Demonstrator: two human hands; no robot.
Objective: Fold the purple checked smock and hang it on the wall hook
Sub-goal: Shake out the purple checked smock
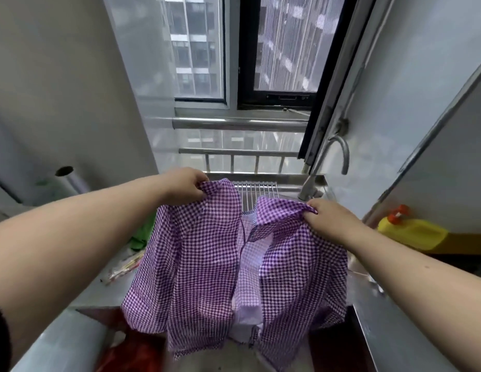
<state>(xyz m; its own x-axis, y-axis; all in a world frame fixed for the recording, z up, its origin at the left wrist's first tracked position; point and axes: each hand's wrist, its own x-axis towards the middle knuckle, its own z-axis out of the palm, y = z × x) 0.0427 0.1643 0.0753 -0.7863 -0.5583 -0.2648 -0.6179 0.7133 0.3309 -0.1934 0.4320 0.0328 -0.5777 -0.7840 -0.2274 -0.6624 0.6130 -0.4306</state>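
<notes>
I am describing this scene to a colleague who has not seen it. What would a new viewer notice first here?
First, the purple checked smock, held up in the middle over the sink area; the left hand and the right hand each pinch a top corner. Behind it stands a large window facing tower blocks. At the right edge lies a yellow bottle with an orange cap.

home kitchen: faucet (338,157), sink rack (258,193), detergent bottle (412,233).
</notes>
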